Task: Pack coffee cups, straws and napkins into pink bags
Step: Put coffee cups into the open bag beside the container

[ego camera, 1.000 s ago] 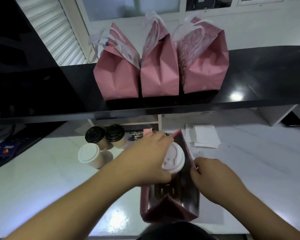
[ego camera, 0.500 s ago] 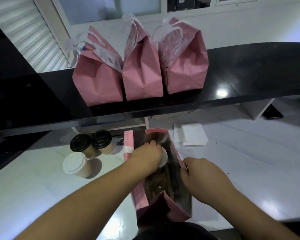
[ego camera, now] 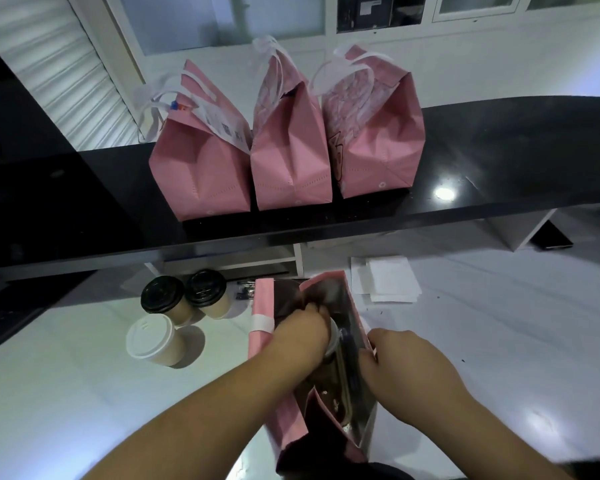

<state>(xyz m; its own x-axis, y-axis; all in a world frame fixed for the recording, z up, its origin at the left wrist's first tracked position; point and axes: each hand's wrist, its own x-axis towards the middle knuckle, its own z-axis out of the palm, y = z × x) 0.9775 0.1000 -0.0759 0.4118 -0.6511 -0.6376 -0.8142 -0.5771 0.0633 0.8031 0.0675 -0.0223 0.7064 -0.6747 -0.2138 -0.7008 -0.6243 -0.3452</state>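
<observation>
Pink paper bags (ego camera: 291, 140), three of them, stand folded shut side by side on the black counter (ego camera: 499, 161), which suggests that much of the packing is done. A fourth pink bag (ego camera: 262, 306) stands open on the white worktop (ego camera: 49, 393). The left hand (ego camera: 300, 336) reaches into it, fingers curled round a white-lidded cup (ego camera: 332, 336) that is partly inside, while the right hand (ego camera: 407, 368) pinches the bag's near rim to hold it open. Left of the bag, three more cups (ego camera: 177, 313) wait unpacked, and napkins (ego camera: 385, 278) lie behind it. No straws can be made out.
</observation>
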